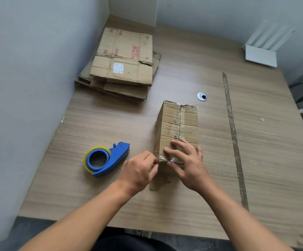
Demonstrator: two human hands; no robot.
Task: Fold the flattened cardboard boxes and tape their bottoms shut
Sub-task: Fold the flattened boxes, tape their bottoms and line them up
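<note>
Head view: left hand [139, 169] pinches near box [178, 124] edge, right hand [188, 165] presses flat.

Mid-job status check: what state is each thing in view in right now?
folded box: erected, standing on the table, clear tape along its top seam.
left hand: fingers curled, pinching at the box's near left edge.
right hand: fingers flat, pressing the box's near end.
tape dispenser: lying on the table, untouched, roll loaded.
flattened boxes: stacked, not yet folded.
</note>
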